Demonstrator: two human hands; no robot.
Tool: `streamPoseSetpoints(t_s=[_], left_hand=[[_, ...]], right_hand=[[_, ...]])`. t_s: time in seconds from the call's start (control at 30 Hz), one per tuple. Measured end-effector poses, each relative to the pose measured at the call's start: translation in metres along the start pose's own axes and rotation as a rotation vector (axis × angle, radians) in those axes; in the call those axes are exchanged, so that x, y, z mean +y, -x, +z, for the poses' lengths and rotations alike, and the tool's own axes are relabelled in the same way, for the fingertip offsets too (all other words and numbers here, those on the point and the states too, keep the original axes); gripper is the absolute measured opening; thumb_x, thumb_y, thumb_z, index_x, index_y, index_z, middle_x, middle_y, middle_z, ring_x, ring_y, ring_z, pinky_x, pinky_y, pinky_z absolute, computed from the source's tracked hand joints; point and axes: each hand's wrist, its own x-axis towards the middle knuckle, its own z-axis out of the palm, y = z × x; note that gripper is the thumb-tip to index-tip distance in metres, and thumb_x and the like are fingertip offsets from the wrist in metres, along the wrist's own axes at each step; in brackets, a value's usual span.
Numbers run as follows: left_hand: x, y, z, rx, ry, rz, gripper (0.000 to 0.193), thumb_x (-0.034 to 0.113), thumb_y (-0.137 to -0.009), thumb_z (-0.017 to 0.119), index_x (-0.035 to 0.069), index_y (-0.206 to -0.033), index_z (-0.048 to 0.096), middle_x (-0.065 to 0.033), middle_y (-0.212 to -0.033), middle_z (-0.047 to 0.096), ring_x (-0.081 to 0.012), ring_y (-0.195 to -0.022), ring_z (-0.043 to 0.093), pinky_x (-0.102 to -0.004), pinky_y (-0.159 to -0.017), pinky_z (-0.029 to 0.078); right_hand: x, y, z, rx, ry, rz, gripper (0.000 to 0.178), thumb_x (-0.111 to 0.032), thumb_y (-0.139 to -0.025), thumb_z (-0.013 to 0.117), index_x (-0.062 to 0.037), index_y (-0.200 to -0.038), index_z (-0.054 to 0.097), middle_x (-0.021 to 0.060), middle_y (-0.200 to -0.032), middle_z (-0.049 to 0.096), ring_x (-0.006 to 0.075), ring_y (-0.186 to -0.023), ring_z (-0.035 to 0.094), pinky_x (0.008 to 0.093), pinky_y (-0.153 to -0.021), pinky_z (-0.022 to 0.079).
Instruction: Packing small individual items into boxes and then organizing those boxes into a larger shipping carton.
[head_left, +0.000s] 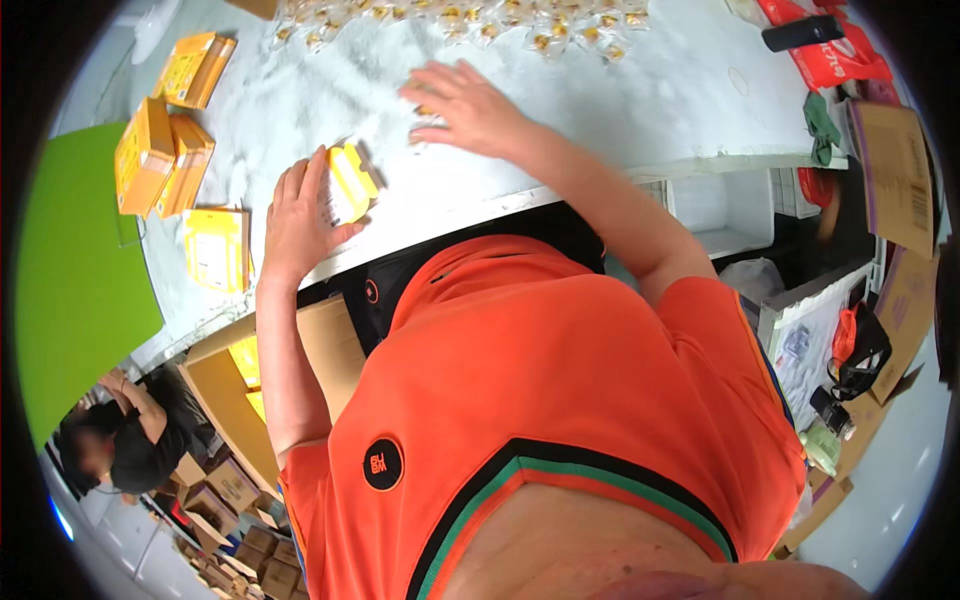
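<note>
My left hand (300, 215) grips a small yellow box (352, 185) from its left side, near the table's front edge. The fingers lie along its far side and the thumb sits at its near end. Beyond it to the right, my right hand (465, 112) hovers over the white table (620, 120), fingers curved and thumb apart. A small clear bag with something yellow-brown (424, 110) shows between its thumb and fingers, partly hidden. Many similar small clear bags (460, 22) lie spread along the far part of the table.
Stacks of yellow boxes (145, 155) stand at the left, with another yellow stack (217, 250) nearer. An open carton (310, 345) is below the table edge. At the right lie red bags (840, 60) and a black object (803, 33). A person (135, 440) sits at the lower left.
</note>
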Motion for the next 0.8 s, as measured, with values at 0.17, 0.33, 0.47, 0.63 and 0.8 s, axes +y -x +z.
streamPoseSetpoints(t_s=[0.17,0.33,0.47,0.63,0.8], left_hand=[[0.002,0.002,-0.004,0.004,0.010,-0.015,0.112,0.026,-0.063,0.095,0.009,-0.158,0.036,-0.0211,-0.150,0.048,-0.0404,-0.139,0.043,-0.0495,-0.114,0.041],[0.000,0.009,-0.007,0.000,0.022,-0.018,0.111,0.026,-0.065,0.095,0.008,-0.157,0.037,-0.0200,-0.150,0.048,-0.0387,-0.140,0.044,-0.0483,-0.114,0.042],[0.000,0.010,-0.007,-0.008,0.026,-0.023,0.111,0.027,-0.065,0.095,0.008,-0.157,0.037,-0.0201,-0.150,0.048,-0.0386,-0.140,0.044,-0.0482,-0.114,0.042],[0.000,0.008,-0.009,-0.005,0.008,-0.032,0.112,0.028,-0.064,0.095,0.009,-0.158,0.037,-0.0207,-0.150,0.048,-0.0393,-0.140,0.044,-0.0485,-0.114,0.042],[0.004,0.005,-0.014,-0.059,-0.021,-0.061,0.108,0.024,-0.070,0.092,0.009,-0.159,0.033,-0.0204,-0.154,0.044,-0.0385,-0.142,0.043,-0.0471,-0.116,0.041]], right_hand=[[-0.028,-0.012,0.028,-0.018,-0.145,-0.082,0.047,-0.039,-0.096,0.068,-0.0118,-0.133,0.064,0.0126,-0.142,0.057,0.0320,-0.136,0.050,0.0476,-0.116,0.040],[0.012,-0.003,0.001,0.292,-0.133,0.025,0.030,-0.019,-0.091,0.073,-0.0094,-0.120,0.072,0.0104,-0.130,0.065,0.0305,-0.119,0.063,0.0430,-0.102,0.053],[0.071,-0.006,-0.027,0.192,0.104,0.181,0.036,-0.014,-0.093,0.069,-0.0115,-0.128,0.067,0.0121,-0.140,0.058,0.0297,-0.126,0.059,0.0412,-0.105,0.053],[0.078,-0.029,-0.016,0.025,0.194,0.102,0.044,-0.011,-0.095,0.064,-0.0108,-0.139,0.060,0.0113,-0.153,0.047,0.0300,-0.141,0.047,0.0413,-0.109,0.050],[0.065,-0.014,-0.008,-0.001,0.238,0.077,0.043,-0.010,-0.095,0.062,-0.0100,-0.138,0.061,0.0119,-0.150,0.051,0.0315,-0.140,0.048,0.0418,-0.109,0.050]])
